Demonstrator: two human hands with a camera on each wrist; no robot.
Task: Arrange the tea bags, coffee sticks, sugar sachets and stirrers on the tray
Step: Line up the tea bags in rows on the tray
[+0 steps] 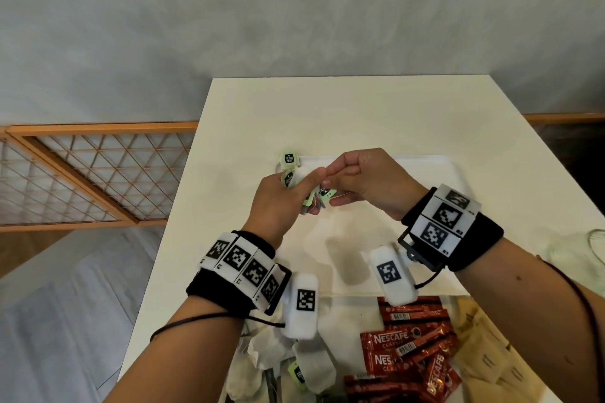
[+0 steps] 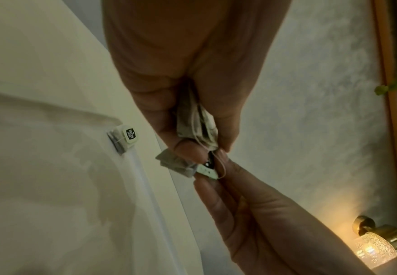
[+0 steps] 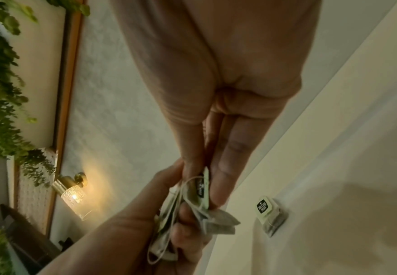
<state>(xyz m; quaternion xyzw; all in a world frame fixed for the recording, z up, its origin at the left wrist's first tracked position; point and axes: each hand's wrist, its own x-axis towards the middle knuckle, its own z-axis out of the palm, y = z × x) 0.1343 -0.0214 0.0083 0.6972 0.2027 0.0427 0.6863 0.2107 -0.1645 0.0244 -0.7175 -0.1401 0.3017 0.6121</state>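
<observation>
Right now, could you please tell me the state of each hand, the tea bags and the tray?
Left hand: grips a bunch of tea bags.
Right hand: pinches one tea-bag tag.
Placed tea bag: lies at the tray's far left corner.
Tray: otherwise bare where visible.
Coffee sticks: lying loose, off the tray.

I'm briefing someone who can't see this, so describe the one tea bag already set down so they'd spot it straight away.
Start at the white tray on the cream table and go to its far left corner. The tea bag lies there alone, with a pale green tag bearing a black label. Unlike the others, no hand touches it, and it isn't in the near pile.
</observation>
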